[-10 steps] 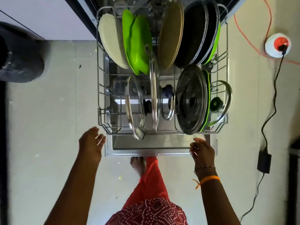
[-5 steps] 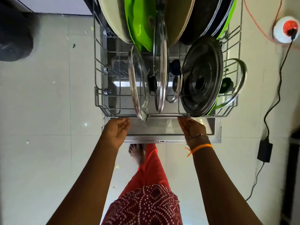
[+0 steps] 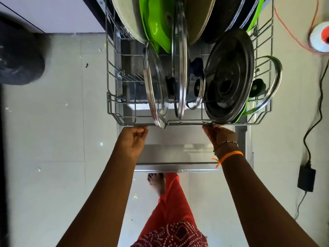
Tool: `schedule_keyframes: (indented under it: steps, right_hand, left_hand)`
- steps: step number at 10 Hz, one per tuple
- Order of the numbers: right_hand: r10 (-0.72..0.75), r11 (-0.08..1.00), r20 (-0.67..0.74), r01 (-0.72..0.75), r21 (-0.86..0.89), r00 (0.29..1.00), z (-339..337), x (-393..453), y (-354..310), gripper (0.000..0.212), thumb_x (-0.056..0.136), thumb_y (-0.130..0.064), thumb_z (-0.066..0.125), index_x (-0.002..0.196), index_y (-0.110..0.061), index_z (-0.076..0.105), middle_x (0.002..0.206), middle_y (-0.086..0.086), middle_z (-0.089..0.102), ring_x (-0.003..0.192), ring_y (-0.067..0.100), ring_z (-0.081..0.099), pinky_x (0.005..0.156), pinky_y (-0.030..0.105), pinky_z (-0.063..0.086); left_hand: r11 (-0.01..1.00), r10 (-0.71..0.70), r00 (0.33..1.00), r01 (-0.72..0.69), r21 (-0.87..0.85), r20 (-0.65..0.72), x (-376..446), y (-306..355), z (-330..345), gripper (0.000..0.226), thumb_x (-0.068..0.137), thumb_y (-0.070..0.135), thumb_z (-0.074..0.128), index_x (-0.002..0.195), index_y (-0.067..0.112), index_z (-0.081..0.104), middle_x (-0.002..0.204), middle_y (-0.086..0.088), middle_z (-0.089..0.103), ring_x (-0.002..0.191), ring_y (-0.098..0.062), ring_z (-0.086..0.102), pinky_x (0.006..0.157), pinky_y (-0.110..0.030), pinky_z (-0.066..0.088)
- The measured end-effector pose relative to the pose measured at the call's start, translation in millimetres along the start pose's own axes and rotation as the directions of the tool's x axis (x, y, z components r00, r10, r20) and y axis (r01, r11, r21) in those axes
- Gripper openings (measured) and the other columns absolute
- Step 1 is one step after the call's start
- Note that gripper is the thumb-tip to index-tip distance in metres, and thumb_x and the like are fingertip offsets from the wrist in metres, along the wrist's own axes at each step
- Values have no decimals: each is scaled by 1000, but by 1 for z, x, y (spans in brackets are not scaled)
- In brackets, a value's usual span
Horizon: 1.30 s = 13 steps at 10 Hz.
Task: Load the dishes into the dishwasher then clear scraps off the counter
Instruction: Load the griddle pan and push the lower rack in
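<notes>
rack: the wire rack (image 3: 114, 97) sits in the upper middle of the frame, pulled out over the open dishwasher door (image 3: 178, 154), packed with upright lids and plates.
left hand: the left hand (image 3: 132, 139) is at the front rail, left of centre, fingers curled against its underside.
right hand: the right hand (image 3: 219, 137) grips the same rail right of centre, just below the dark lid (image 3: 229, 77).
key relation: the rack lies straight ahead of both hands, toward the top of the frame; the rail runs crosswise and both hands are equally near.
likely next: an even push inward.
</notes>
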State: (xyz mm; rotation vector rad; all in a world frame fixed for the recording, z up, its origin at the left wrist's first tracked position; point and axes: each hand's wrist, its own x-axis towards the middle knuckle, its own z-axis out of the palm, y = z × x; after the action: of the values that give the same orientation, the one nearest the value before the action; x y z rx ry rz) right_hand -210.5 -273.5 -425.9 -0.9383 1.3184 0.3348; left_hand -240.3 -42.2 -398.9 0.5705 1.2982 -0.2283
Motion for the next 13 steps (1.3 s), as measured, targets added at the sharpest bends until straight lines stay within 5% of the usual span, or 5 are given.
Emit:
schedule_keyframes:
  steps: [4,6,8,10,13]
  right_hand:
    - [-68,994,62,73,-80,996,46,40,-43,62,92,5,44,38,-14,67,46,-2,65,52,14,68,61,25,58]
    - [-423,400,240,418,-816,874,86,59,-72,39,93,-39,48,112,-10,66,114,12,67,113,27,58,93,31,44]
    - [-121,974,140,144,-172,983,128,84,-107,39,93,3,42,131,0,44,47,-6,65,50,5,66,61,21,55]
    - [-165,932,227,227,-282,960,164,96,-138,73,92,4,42,28,-26,60,41,-6,62,43,6,63,51,18,53]
    - [-235,926,258,297,-235,937,218,111,-179,19,91,4,42,79,-9,49,41,-7,61,44,5,63,49,17,52]
  left_hand:
    - [993,39,999,-37,-110,13,20,35,59,17,91,-7,38,89,-4,55,93,-17,59,91,-27,59,99,-38,45]
    - [992,67,984,-48,-115,164,40,64,87,13,95,4,41,92,3,54,93,-14,57,99,-26,56,98,-41,44]
    - [995,90,982,-80,-66,166,62,96,127,16,94,5,44,81,4,52,81,-12,57,82,-23,58,82,-35,51]
    - [991,122,978,-111,-73,172,80,122,166,17,90,-2,41,77,4,49,78,-12,53,81,-23,56,82,-34,50]
    - [978,206,952,-190,-89,228,108,152,213,23,85,-9,32,76,2,50,82,-12,55,82,-23,57,87,-32,49]
